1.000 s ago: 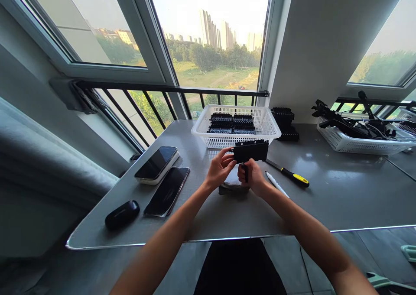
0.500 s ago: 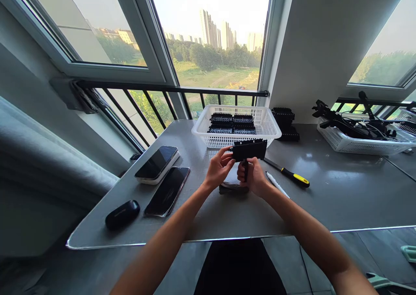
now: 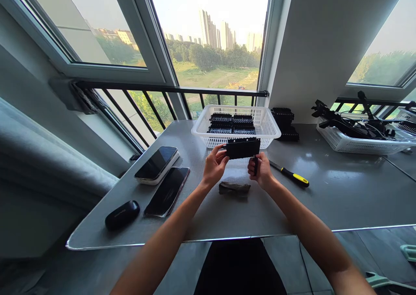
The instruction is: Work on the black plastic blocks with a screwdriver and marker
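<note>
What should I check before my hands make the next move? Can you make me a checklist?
1. Left hand has hold of the flat black part: ok, fingers at its left end.
2. Right hand has hold of the small black piece: ok.
3. The small piece touches the flat part: cannot tell, they overlap in this view.
4. Nothing lies on the table between you and the flat part: not ok, a grey bundle is there.
5. White basket stands upright: ok, with black pieces inside.
6. Screwdriver is away from the table's front edge: ok.
</note>
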Available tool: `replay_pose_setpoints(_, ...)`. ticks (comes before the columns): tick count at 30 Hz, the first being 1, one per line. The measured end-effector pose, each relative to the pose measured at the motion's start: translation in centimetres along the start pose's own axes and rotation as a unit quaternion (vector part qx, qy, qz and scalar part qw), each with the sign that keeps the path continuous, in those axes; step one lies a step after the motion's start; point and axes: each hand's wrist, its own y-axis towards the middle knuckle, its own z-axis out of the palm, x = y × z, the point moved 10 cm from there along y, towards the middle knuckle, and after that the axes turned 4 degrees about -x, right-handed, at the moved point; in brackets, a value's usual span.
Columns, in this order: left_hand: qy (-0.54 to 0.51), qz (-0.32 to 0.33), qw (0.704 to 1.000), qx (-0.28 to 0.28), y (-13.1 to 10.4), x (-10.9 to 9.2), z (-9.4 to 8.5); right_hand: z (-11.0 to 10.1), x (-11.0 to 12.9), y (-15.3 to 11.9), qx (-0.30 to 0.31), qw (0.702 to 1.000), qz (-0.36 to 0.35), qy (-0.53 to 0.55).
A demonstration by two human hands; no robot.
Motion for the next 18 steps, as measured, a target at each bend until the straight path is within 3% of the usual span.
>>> replay_pose_setpoints(8, 0.012, 0.011, 1.000, 0.013, -0.1, -0.3, 0.3, 0.0, -0.1, -0.1, -0.001, 1.000, 0.012, 0.009)
replay_pose_setpoints(12, 0.013, 0.014, 1.000, 0.003, -0.1, -0.5, 0.0, 0.5, 0.4, -0.3, 0.027, 1.000, -0.009, -0.002)
replay_pose_setpoints(14, 0.011, 0.010, 1.000, -0.012, 0.1, -0.3, -0.3, 0.5, 1.0, -0.3, 0.032, 0.999, -0.038, -0.016)
replay_pose_setpoints(18, -0.004, -0.009, 0.998, -0.056, 0.6, 0.6, -1.6, -1.5, 3.4, -0.1, -0.055, 0.985, -0.150, -0.071)
